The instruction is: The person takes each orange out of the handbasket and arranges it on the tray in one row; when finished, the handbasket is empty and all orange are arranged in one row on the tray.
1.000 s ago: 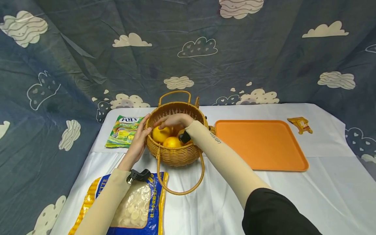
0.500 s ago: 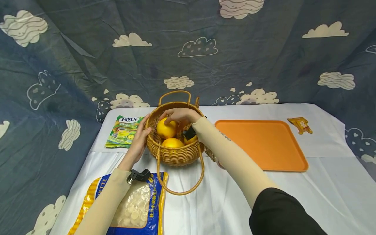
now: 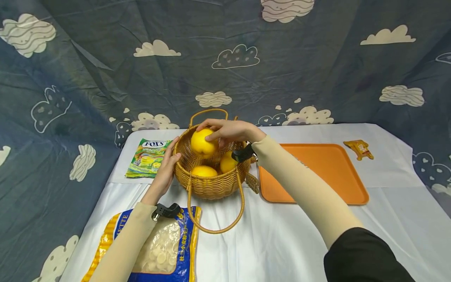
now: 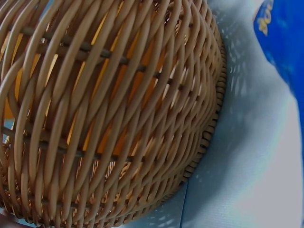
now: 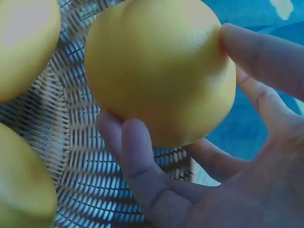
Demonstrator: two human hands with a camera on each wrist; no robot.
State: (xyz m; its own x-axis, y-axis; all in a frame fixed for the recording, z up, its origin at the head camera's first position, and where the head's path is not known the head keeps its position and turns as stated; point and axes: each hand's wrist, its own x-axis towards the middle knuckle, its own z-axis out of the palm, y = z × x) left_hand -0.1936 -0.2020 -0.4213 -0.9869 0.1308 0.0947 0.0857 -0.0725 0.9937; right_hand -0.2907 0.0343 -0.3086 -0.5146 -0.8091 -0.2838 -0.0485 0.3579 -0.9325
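Note:
A round wicker basket [image 3: 211,188] stands at the middle of the table. My left hand [image 3: 165,167] holds its left rim, thumb at the edge. In the left wrist view the basket's woven wall [image 4: 123,123] fills most of the picture, and yellow shows through the gaps. My right hand [image 3: 230,130] grips a yellow apple [image 3: 201,144] at the basket's mouth. Its fingers and thumb curl round the apple [image 5: 159,71] in the right wrist view. Lower in the basket lie two more yellow fruits, one at the front [image 3: 203,171] and one at the right [image 3: 227,162].
An orange tray [image 3: 327,172] lies to the right, with a small orange packet [image 3: 359,149] beyond it. A green Fox's candy bag [image 3: 147,158] is behind my left hand. A blue and yellow bag [image 3: 160,246] lies under my left forearm. One basket handle [image 3: 215,232] hangs forward.
My right hand has taken hold of the apple and lifted it from inside the basket up to the rim. The left hand has stayed on the basket.

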